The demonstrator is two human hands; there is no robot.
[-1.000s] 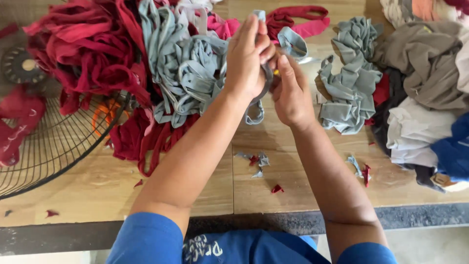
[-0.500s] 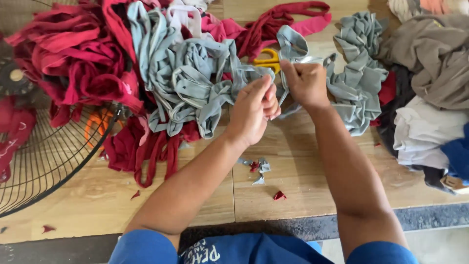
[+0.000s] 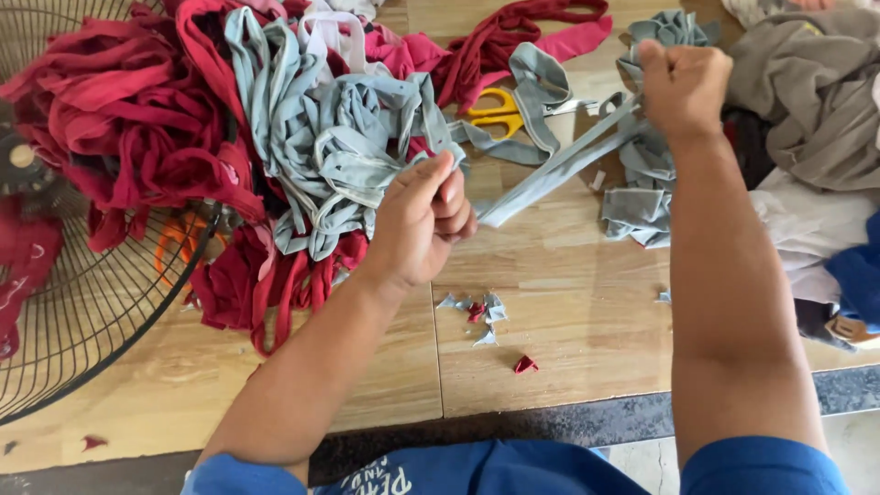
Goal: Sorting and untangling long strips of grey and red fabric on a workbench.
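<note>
Both hands up over a wooden counter (image 3: 568, 339), a grey-blue fabric strip (image 3: 559, 170) pulled taut between them. Left hand (image 3: 423, 220) curled into a loose fist, pinching the strip's lower end between thumb and folded fingers. Right hand (image 3: 683, 87) closed tight around the upper end, knuckles toward the camera. Long axis of the strip running on a slant, from the left hand low and near the body up and away to the right hand, farther out and to the right. Strip doubled or folded along its length, probably, though hard to tell at this angle. Left hand nearer the body and lower; right hand nearer the far clutter.

Behind the left hand, a tangled grey-blue heap (image 3: 339, 156) of similar strips, lying against a bigger red heap (image 3: 137, 119) spilling toward the wire guard of a floor fan (image 3: 82, 330) at the left edge. Yellow-handled scissors (image 3: 495, 112) lying flat on the counter just beyond the strip's middle, untouched, closer to the right hand than the left. A smaller grey-blue pile (image 3: 642, 197) just under the right wrist. Past the right forearm, folded garments (image 3: 816, 101) in brown, white and blue stacked along the right side. Small offcuts (image 3: 481, 312), grey and red, scattered on the bare wood below the strip, well apart from either hand. Blue sleeves at the bottom edge of the view.
</note>
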